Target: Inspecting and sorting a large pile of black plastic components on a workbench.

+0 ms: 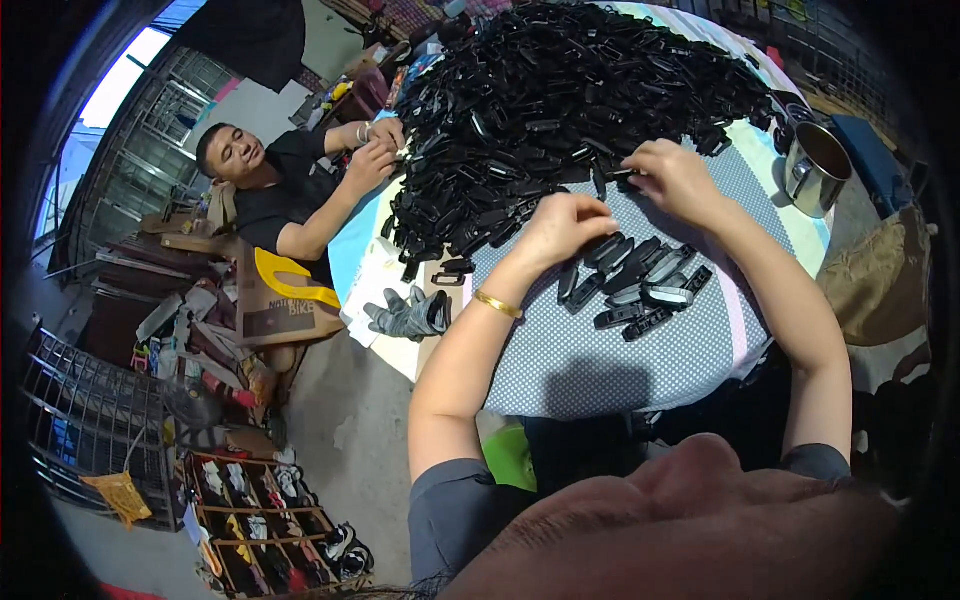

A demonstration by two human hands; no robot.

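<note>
A big heap of small black plastic parts (580,90) covers the far half of a table with a grey dotted cloth (640,370). My left hand (565,225) rests at the heap's near edge, fingers curled over some parts; a gold bangle (497,303) sits on that wrist. My right hand (672,172) pinches a black part at the heap's edge. A small row of sorted black parts (635,282) lies on the cloth just below both hands.
A metal mug (818,165) stands at the table's right. Grey work gloves (408,315) lie at the left corner. Another person (290,185) sits at the far left, hands at the heap. A shoe rack (265,520) and wire cage (85,420) stand on the floor.
</note>
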